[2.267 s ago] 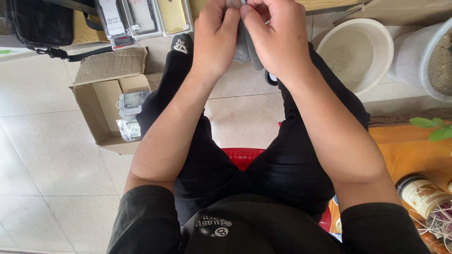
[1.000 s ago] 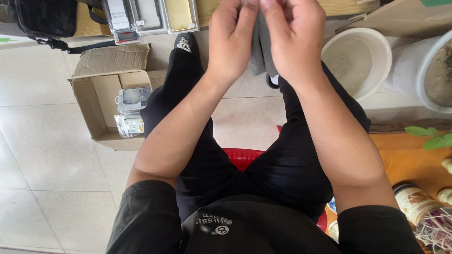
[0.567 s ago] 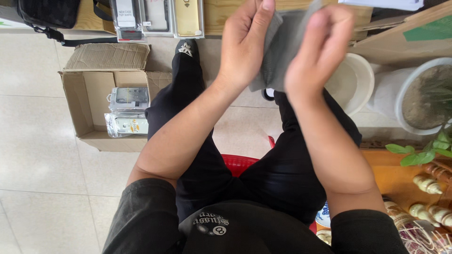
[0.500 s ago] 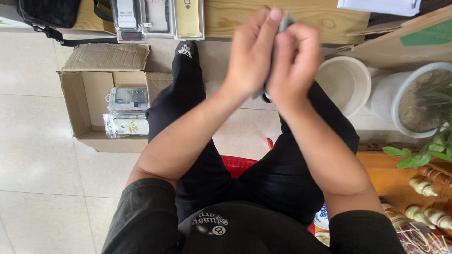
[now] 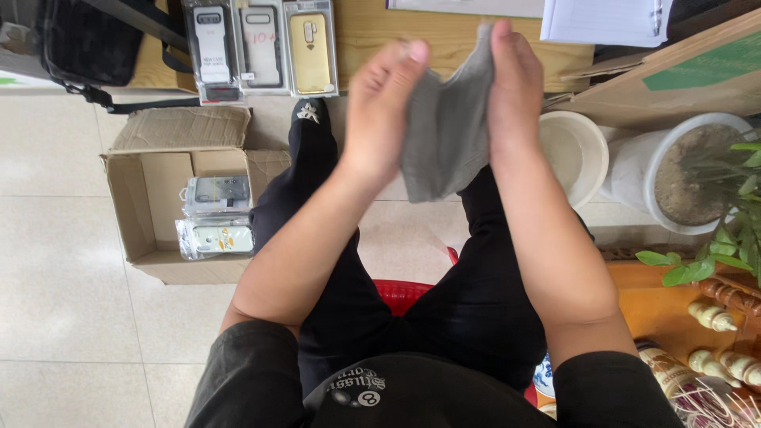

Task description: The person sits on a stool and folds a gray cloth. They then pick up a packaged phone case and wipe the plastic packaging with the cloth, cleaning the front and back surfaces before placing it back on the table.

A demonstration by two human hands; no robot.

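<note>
Both hands up in front of chest, grey cloth (image 5: pixel 445 127) held between them. Left hand (image 5: pixel 379 111) on cloth's left edge, fingers closed round it, thumb tip up top. Right hand (image 5: pixel 514 87) on right edge, palm flat to the fabric, fingers curled behind and pinching the top corner. Cloth hangs mid-air above the knees, lower end loose, touching nothing else.

Step, as I read it: handling/rubbing the cloth between both palms, maybe folding or spreading it. Can't tell if anything's wrapped inside, fabric hides it.

Next move prob needs both grips kept on the edges and even pull so the loose bottom doesn't bunch or slip.

Around: person seated on red stool (image 5: pixel 404 293), legs in black. Cardboard box (image 5: pixel 151 214) on floor to the left w/ packaged phone cases (image 5: pixel 216 218) inside. More cases (image 5: pixel 261 47) lined up on the wooden desk (image 5: pixel 428 36) ahead. White bowl (image 5: pixel 575 154) and potted plant (image 5: pixel 697 170) to the right, well apart from hands.
</note>
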